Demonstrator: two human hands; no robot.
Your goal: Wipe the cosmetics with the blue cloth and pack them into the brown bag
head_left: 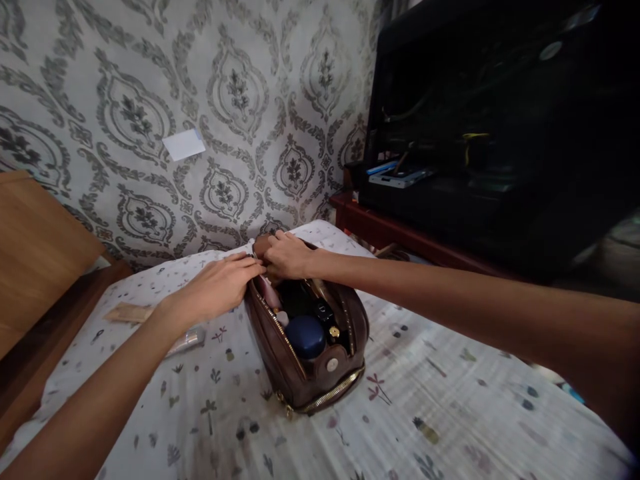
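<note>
A brown leather toiletry bag [273,363] with gold zips stands unzipped on the bed. Inside it sit a round dark blue container [305,335], a small black case [323,311], a gold-coloured cap [334,331] and a pink item [269,292] along the left wall. My left hand [223,283] grips the far left rim, its fingers close together and the tips partly hidden. Across the far end reaches my right hand [290,256], fingers curled on the bag's edge; what lies under them is hidden. Both hands nearly touch each other.
A patterned sheet [220,427] covers the bed. Left of the bag lie a beige flat packet [129,312] and a clear-and-silver tube [187,340], partly behind my left forearm. A wooden headboard [45,247] is at left. A large dark screen [490,120] stands on a reddish wooden stand [390,230].
</note>
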